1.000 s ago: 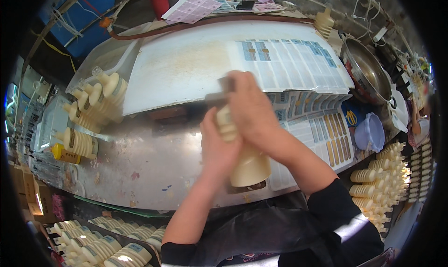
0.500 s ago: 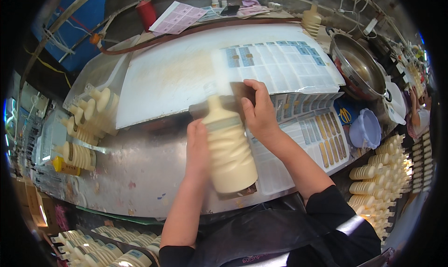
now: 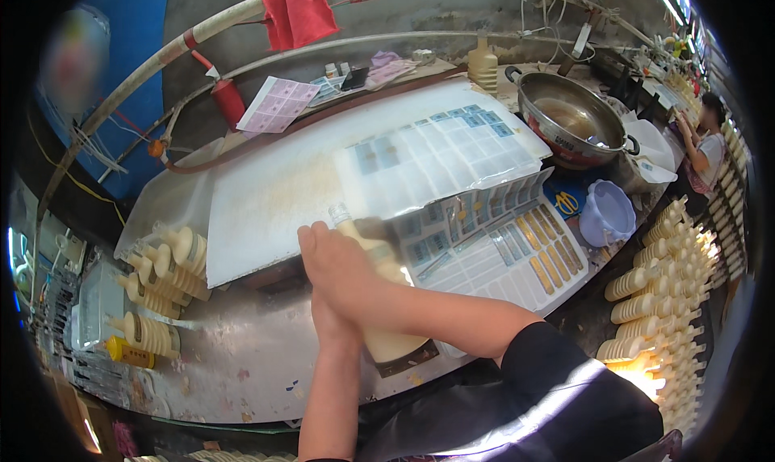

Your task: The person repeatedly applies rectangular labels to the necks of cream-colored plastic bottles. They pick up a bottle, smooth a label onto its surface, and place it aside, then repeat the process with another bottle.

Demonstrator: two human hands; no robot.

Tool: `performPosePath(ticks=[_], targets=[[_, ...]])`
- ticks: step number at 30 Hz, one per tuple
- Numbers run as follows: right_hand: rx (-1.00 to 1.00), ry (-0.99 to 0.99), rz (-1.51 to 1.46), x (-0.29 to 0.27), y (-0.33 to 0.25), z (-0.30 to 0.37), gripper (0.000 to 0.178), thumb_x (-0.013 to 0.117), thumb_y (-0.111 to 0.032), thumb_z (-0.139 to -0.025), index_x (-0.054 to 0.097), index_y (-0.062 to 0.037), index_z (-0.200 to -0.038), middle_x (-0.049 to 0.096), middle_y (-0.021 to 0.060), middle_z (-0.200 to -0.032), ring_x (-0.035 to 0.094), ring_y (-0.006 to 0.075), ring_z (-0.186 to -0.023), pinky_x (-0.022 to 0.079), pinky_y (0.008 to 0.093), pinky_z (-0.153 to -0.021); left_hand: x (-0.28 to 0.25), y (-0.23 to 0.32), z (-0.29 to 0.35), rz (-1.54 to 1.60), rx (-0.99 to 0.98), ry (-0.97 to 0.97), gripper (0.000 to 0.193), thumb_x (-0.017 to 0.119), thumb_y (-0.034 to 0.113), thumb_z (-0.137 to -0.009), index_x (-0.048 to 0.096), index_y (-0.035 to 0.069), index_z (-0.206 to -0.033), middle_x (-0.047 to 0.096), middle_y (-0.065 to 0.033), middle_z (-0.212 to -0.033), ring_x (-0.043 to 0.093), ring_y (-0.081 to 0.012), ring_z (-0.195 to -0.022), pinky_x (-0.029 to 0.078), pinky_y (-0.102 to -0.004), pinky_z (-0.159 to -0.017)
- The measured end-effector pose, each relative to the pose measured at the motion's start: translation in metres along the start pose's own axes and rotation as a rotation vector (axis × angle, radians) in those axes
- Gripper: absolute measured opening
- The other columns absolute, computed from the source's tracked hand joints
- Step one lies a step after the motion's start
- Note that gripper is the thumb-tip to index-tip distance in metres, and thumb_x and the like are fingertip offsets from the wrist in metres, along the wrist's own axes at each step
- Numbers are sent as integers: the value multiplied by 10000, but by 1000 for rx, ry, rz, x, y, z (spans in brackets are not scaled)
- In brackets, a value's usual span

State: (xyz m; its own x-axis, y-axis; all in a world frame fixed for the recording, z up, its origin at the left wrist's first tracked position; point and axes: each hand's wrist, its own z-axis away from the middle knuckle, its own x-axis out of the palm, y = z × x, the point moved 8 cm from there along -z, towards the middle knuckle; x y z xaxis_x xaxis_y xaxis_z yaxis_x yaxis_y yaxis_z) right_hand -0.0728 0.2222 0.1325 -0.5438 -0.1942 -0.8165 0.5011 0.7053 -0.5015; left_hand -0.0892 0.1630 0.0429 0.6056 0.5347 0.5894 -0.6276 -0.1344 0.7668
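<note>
A cream bottle with a clear-topped neck leans over the near edge of the white board, its base on a dark brown patch. My right forearm crosses in front of it. At the bottle's left side, just below the neck, is my right hand, its fingers bent and partly out of sight. Beneath it, my left hand is against the same side; its fingers are hidden. Right of the bottle lie sheets of blue and gold labels, with another label sheet on the board.
Several cream bottles and a yellow container stand at left. A large metal pan, a lilac bucket and blue-yellow scissors are at right. Many bottles crowd the right side; a person is beyond.
My right hand has swung left across the bottle and now covers my left hand. The bottle tilts more to the left. The view has shifted, showing more of the far wall.
</note>
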Motion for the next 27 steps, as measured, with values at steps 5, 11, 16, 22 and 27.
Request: performPosePath(ticks=[5,11,16,22,27], targets=[[15,155,-171,-48,42,25,398,504,-81,-957,476,26,-1339,537,279,-1271,595,460,-1106,498,491,-963,-22,-4,-10,-354,79,34,438,480,395,-1100,488,71,-1394,597,-80,-1275,593,-184,-1151,505,-363,-991],[116,331,-465,-38,132,57,454,545,-148,-990,438,-5,-1408,515,268,-1391,528,434,-1287,441,450,-1071,-15,-7,-7,-396,125,-24,351,432,316,-1120,489,54,-1347,603,-93,-1210,590,-171,-1091,502,-353,-968],[129,340,-410,-58,140,59,472,611,-91,-961,489,-48,-1415,650,202,-1264,649,351,-1124,500,414,-1001,-31,-4,0,-377,167,81,385,453,273,-1107,467,19,-1397,564,-120,-1302,566,-186,-1146,476,-354,-1008],[332,284,-749,-106,233,47,273,633,-100,-916,726,-45,-1167,731,94,-1124,675,173,-1007,534,322,-896,-20,-6,59,-722,337,72,603,560,176,-1006,292,-6,-1514,437,-199,-1456,477,-271,-1302,373,-413,-1132],[500,216,85,-166,294,19,254,606,-156,-891,767,-43,-1051,729,197,-1087,712,307,-965,562,395,-842,-19,-21,74,-722,340,20,756,596,176,-949,208,23,-1579,372,-173,-1528,395,-276,-1403,277,-424,-1205]])
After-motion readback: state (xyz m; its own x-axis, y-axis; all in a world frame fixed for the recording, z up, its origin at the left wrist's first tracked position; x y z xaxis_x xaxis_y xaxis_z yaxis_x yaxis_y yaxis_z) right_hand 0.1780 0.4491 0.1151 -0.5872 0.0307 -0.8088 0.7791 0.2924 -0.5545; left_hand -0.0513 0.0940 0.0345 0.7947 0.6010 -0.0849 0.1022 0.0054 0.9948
